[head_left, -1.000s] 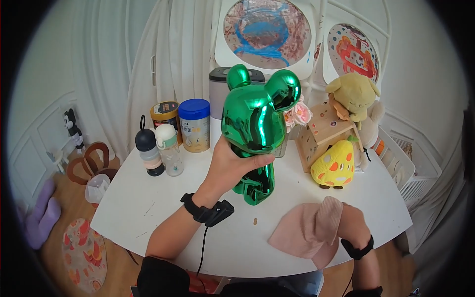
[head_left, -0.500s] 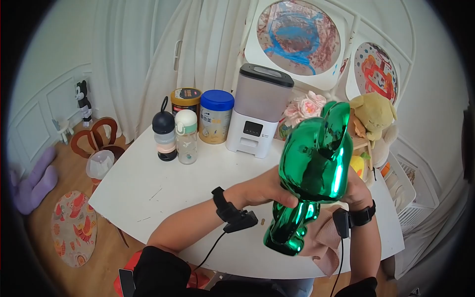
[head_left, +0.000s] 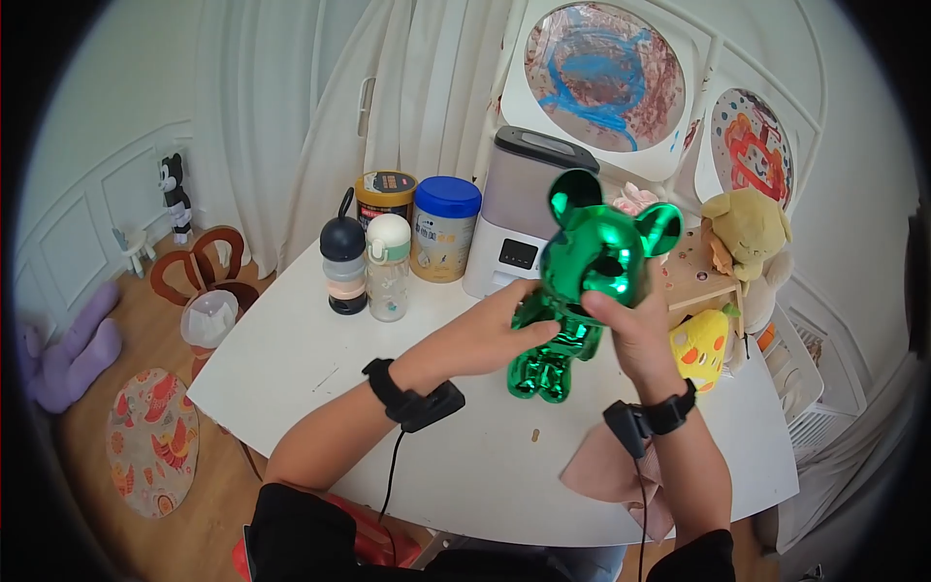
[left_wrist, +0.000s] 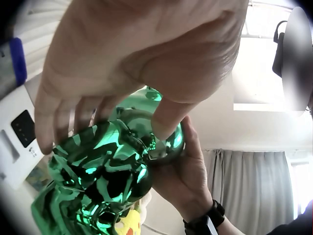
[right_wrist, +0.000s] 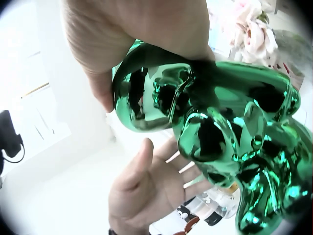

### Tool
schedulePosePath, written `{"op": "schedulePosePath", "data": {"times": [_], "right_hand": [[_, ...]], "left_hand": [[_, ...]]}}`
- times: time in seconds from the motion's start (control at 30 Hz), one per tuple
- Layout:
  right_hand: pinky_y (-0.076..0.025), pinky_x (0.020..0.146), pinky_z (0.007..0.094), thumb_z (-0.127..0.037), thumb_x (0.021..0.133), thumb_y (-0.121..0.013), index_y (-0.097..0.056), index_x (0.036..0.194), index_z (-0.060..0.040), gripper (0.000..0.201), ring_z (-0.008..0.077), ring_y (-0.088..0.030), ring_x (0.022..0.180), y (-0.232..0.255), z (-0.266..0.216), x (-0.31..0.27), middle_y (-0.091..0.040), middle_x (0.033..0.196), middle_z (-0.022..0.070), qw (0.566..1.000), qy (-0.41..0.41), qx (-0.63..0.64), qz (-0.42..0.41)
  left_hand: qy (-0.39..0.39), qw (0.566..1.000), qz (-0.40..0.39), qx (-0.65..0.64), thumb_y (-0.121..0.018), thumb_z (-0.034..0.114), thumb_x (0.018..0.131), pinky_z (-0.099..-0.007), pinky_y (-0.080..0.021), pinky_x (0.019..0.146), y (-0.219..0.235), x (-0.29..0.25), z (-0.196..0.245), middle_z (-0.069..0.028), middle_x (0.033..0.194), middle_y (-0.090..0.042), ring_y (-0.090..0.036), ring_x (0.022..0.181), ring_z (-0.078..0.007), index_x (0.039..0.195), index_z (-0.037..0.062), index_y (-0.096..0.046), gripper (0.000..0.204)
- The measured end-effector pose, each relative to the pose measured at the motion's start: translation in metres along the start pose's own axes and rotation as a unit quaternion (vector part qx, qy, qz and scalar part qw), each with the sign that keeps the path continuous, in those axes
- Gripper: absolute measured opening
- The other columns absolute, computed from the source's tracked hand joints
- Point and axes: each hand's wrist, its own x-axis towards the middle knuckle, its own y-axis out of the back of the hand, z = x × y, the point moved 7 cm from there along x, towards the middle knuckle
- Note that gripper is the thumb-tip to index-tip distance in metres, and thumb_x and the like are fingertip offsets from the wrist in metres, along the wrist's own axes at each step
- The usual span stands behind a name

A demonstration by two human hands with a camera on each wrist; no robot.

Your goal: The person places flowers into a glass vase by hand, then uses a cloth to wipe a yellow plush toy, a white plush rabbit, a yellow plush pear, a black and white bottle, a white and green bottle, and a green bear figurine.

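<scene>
A shiny green bear figure [head_left: 596,252] is held upright, slightly tilted, above the white table. The right hand [head_left: 640,335] grips its head from the right, thumb across the front. Beside the body is the left hand [head_left: 480,339], its thumb near the bear's middle. In the right wrist view the left palm [right_wrist: 151,193] faces the bear [right_wrist: 234,93] with fingers extended and thumb apart; their tips are hidden behind the figure. The left wrist view shows the left hand's [left_wrist: 137,49] long fingers along the figure [left_wrist: 107,171]. A pink cloth [head_left: 601,466] lies under the right forearm.
A dark-capped bottle [head_left: 344,267], a white-capped bottle [head_left: 388,281], two cans and a white-grey dispenser [head_left: 504,254] stand along the table's back left. At the right are a wooden box [head_left: 693,276], a yellow plush [head_left: 700,349] and a dog plush [head_left: 747,233].
The right hand has left the pink cloth and now grips the bear's head. The figure was carried right, turned, then brought back more upright. The left hand's hold has loosened and its fingers have spread.
</scene>
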Motion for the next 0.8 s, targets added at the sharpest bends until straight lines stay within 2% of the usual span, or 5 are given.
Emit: {"op": "schedulePosePath", "data": {"times": [0.03, 0.13, 0.37, 0.57, 0.8], "right_hand": [[-0.049, 0.102, 0.0366, -0.012, 0.077, -0.089, -0.034, 0.145, -0.0043, 0.087, 0.0215, -0.059, 0.12, -0.011, 0.008, 0.007, -0.055, 0.134, 0.0114, 1.0, 0.022, -0.013, -0.006], [-0.05, 0.101, 0.0367, -0.014, 0.076, -0.09, -0.032, 0.143, -0.0044, 0.089, 0.0214, -0.059, 0.12, -0.039, 0.037, 0.025, -0.055, 0.132, 0.0125, 0.997, 0.068, -0.046, -0.008], [-0.05, 0.103, 0.0378, -0.016, 0.076, -0.089, -0.031, 0.142, -0.0048, 0.088, 0.0236, -0.058, 0.123, -0.066, 0.1, 0.06, -0.053, 0.134, 0.0141, 0.996, 0.052, -0.07, 0.006], [-0.048, 0.104, 0.0379, -0.016, 0.074, -0.09, -0.033, 0.138, -0.0042, 0.086, 0.0232, -0.056, 0.123, -0.057, 0.126, 0.067, -0.053, 0.132, 0.0129, 0.998, 0.012, -0.058, -0.007], [-0.048, 0.104, 0.0375, -0.013, 0.073, -0.089, -0.033, 0.14, -0.0049, 0.088, 0.0232, -0.058, 0.121, -0.045, 0.132, 0.06, -0.053, 0.131, 0.0117, 1.0, 0.001, -0.023, 0.004]], "left_hand": [[-0.002, 1.0, -0.003, 0.006, -0.068, 0.029, 0.097, -0.0351, -0.047, 0.101, 0.004, -0.006, 0.002, -0.0174, 0.128, -0.062, -0.06, 0.115, -0.0245, 0.14, -0.004, -0.05, 0.057], [-0.075, 0.96, 0.223, 0.15, -0.067, 0.017, 0.095, -0.0341, -0.044, 0.102, 0.06, -0.034, 0.024, -0.0104, 0.129, -0.057, -0.053, 0.122, -0.0187, 0.138, 0.002, -0.049, 0.048], [-0.117, 0.834, 0.524, 0.126, -0.067, 0.012, 0.089, -0.0394, -0.038, 0.109, 0.198, -0.104, 0.007, -0.0112, 0.137, -0.053, -0.049, 0.13, -0.0244, 0.133, 0.0036, -0.052, 0.047], [0.048, 0.846, 0.525, 0.073, -0.077, 0.031, 0.082, -0.0493, -0.021, 0.12, 0.224, -0.109, -0.063, -0.0229, 0.157, -0.029, -0.024, 0.15, -0.0388, 0.154, 0.0056, -0.029, 0.089], [0.166, 0.875, 0.455, -0.002, -0.077, 0.028, 0.075, -0.0582, -0.02, 0.117, 0.23, -0.105, -0.108, -0.0281, 0.161, -0.019, -0.02, 0.15, -0.045, 0.161, 0.0122, -0.015, 0.106]]}}
